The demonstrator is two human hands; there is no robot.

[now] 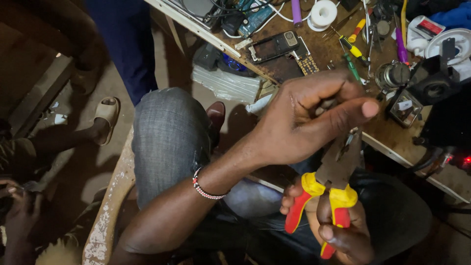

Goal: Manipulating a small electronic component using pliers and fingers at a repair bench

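Note:
My left hand point(304, 118), with a beaded bracelet on its wrist, is raised over my lap, its fingers and thumb pinched around something small that stays mostly hidden. Just below it, my right hand point(338, 230) grips the red and yellow handles of a pair of pliers point(333, 181). The dark jaws of the pliers point up toward the fingertips of my left hand. I cannot tell whether the jaws touch the small piece.
A cluttered wooden workbench point(387, 140) runs across the top right with an opened mobile phone point(272, 46), a circuit board point(306, 64), screwdrivers point(354, 49) and a white spool point(323, 12). Another person's sandalled foot point(105, 118) rests on the floor at left, a hand point(17, 206) at the lower left.

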